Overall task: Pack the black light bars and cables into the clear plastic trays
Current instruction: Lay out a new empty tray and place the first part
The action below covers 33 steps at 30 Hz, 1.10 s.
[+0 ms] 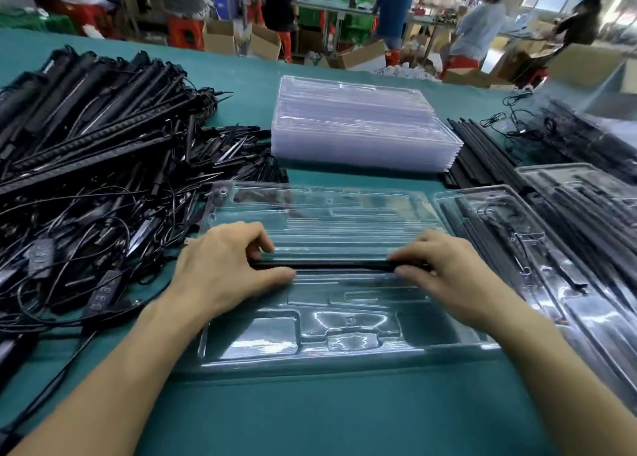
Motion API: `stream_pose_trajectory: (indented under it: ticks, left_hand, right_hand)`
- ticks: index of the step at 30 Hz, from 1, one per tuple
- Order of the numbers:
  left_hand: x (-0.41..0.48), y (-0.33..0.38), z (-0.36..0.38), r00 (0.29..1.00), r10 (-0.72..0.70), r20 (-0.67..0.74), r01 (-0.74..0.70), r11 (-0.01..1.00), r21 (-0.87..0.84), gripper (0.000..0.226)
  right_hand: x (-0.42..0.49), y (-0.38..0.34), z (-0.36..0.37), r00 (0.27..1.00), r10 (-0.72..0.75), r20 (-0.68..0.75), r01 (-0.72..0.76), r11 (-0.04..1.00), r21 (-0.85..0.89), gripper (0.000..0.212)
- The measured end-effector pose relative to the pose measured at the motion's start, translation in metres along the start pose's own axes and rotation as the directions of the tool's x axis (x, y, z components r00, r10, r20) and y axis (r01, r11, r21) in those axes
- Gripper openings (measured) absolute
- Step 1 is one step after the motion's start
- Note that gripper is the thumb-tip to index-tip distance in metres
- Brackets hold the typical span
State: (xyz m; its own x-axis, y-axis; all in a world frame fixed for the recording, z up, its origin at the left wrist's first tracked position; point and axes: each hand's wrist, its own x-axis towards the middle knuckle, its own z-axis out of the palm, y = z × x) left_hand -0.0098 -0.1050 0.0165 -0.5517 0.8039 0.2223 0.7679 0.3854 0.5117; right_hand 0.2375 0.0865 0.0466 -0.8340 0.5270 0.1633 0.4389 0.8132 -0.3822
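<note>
Your left hand (227, 269) and right hand (444, 273) hold one black light bar (327, 265) crosswise over the middle of the open clear tray (344, 352), which lies flat on the teal surface (310, 414). At each end of the bar your fingers (263, 245) curl over its far edge and a thumb presses its near edge, so both hands are clamped on it. The bar sits low against the tray's ribbed channels, but whether it is fully seated cannot be told. The tray's near compartments hold nothing but glare. Left of the tray, crowding right up to its edge, sprawls a heap of bars and cables (103, 162). Loose wires and an inline controller (101, 295) trail toward your left forearm. Just beyond the tray stands a stack of empty trays (362, 128), squared up and frosted in the light. Beyond the tray's right corner lies a row of loose black bars (482, 152). Directly to the tray's right, touching its edge, packed trays (537, 249) overlap one another, with bars and cable visible inside. Far beyond the tray, past the edge of the surface, people (393, 11) work at benches among cardboard boxes (220, 37) and red stools (186, 33).
</note>
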Motion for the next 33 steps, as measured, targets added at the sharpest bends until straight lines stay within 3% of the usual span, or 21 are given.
stream_pose_trajectory:
  ticks: [4,13,20,24,28,33]
  left_hand:
    - [-0.001,0.003,-0.002,0.998,0.044,0.055,-0.048,0.997,0.064,0.067]
    - [-0.002,0.002,0.000,0.998,0.047,0.045,-0.050,0.996,0.077,0.067]
    - [-0.002,0.002,0.000,0.998,0.045,0.048,-0.048,0.996,0.072,0.066]
    - [-0.003,0.001,0.000,0.998,0.046,0.050,-0.049,0.996,0.070,0.067]
    - [-0.003,0.004,0.000,0.997,0.053,0.052,-0.055,0.997,0.048,0.064]
    - [-0.003,0.009,0.002,0.994,0.077,0.071,-0.082,0.994,0.075,0.058]
  right_hand:
    - [-0.020,0.014,0.009,0.997,0.063,-0.034,-0.060,0.996,0.070,0.020]
    - [-0.029,0.006,0.013,1.000,-0.007,0.030,0.001,0.982,0.189,0.037]
    - [-0.037,0.006,0.013,1.000,0.003,-0.005,-0.002,0.995,0.099,0.030]
    - [-0.041,0.001,0.011,0.996,-0.044,-0.072,0.045,0.999,0.014,0.011]
    - [-0.048,-0.005,0.012,0.998,-0.032,-0.051,0.029,0.998,-0.049,0.039]
    - [-0.052,-0.005,0.018,0.998,-0.003,-0.065,0.002,1.000,-0.006,0.027]
